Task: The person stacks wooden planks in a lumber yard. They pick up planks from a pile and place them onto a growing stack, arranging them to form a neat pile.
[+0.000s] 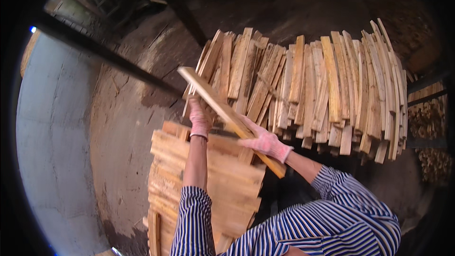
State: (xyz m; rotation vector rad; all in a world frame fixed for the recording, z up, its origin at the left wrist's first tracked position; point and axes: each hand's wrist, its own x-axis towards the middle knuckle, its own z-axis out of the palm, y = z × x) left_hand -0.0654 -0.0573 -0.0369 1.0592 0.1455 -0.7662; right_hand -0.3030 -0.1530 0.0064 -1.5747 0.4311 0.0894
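Observation:
A long pale wooden plank (215,102) slants across the middle, its far end up to the left and its near end down to the right. My right hand (266,141), in a pink knitted glove, is closed around its nearer half. My left hand (200,119), in a matching glove, is just left of the plank's far part, by the left end of the pile. Its fingers are blurred, and whether they grip wood is unclear. Below both hands lies a layer of flat boards (208,166), side by side.
A broad pile of rough wooden planks (308,85) spans the far middle and right. Dark metal bars (109,54) cross the upper left. A grey curved wall (52,137) stands at the left, beside bare ground (118,151). More stacked wood (429,123) is at the far right.

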